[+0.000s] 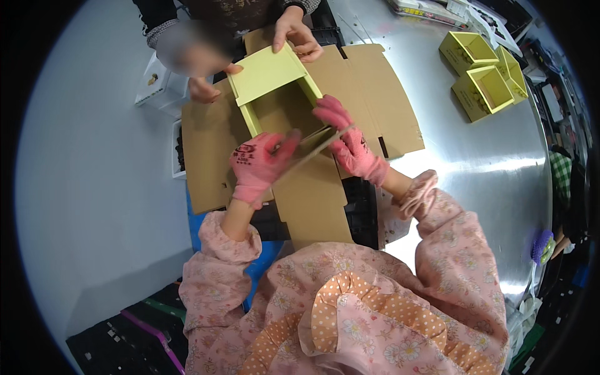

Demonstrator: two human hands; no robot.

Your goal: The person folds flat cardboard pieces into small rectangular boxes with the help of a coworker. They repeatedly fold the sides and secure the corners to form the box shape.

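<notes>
A yellow cardboard box [267, 74] with an open middle sits on a brown carton. A thin tan panel [315, 152], seen nearly edge-on and blurred, slants across its near side between my hands. My left hand [259, 164], in a pink glove, is at the box's near left corner with its fingers curled at the panel; motion smears the fingertips. My right hand [353, 144], also pink-gloved, is at the near right corner. Its upper fingers touch the side wall, and the panel's end crosses its fingers. Whether the panel is joined to the box, I cannot tell.
Across from me, a co-worker's hand [296, 35] steadies the box's far side. Flattened brown carton flaps [381, 94] spread underneath. Several yellow boxes [478, 94] stand on the metal table [481, 169] at right. A white container [164, 84] is by the left wall.
</notes>
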